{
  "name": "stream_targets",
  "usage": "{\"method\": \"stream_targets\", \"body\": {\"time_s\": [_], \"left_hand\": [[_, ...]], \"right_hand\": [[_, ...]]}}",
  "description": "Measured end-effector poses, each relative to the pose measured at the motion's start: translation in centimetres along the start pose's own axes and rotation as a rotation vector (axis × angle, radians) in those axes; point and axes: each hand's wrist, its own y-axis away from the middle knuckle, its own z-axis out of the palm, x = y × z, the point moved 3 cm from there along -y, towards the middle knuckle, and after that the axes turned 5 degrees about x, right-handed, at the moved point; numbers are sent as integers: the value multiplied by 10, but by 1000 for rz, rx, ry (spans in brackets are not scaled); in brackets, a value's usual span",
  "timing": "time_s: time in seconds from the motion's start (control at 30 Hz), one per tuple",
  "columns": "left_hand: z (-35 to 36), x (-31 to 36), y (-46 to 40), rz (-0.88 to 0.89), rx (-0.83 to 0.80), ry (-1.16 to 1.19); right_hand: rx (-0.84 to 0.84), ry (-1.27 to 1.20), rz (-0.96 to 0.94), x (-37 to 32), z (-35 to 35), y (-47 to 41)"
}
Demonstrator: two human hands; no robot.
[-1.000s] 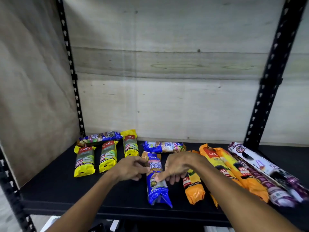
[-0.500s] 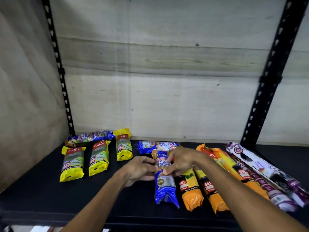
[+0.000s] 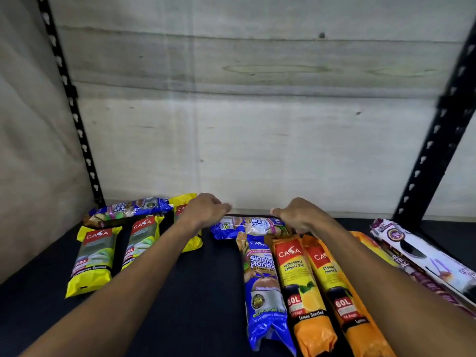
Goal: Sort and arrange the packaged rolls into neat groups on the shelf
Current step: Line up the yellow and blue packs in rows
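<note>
Nearest us on the black shelf [image 3: 201, 300], a blue roll [image 3: 265, 292] lies with its long axis running front to back, its crimped end toward us. Touching its right side are two orange rolls [image 3: 304, 292], parallel to it, with further orange and purple-and-white packs [image 3: 422, 251] angled beyond our right forearm. To the left, well apart, two yellow rolls [image 3: 92, 261] lie front to back, side by side.

Farther in, a second blue roll [image 3: 247, 225] lies crosswise, its long axis left to right, touching the head of the near blue one. Our left hand [image 3: 206, 210] hovers at its left end with fingers loosely curled, holding nothing we can see. Our right hand [image 3: 298, 215] rests at its right end; whether it grips the pack we cannot tell. At the back left, a third blue roll [image 3: 128, 211] also lies crosswise beside the wall.
</note>
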Motion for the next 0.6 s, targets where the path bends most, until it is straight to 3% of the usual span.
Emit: {"method": "stream_targets", "body": {"time_s": [0.2,0.4,0.6], "left_hand": [[16,4,-32,-98,-126,-102],[32,3,-41,-245,-206,-34],[41,0,-43,-264,-258,-36]], "right_hand": [[-66,-94,49,-6,15,-21],[-115,-79,72,-6,26,-36],[-83,-129,79,-2,30,-47]]}}
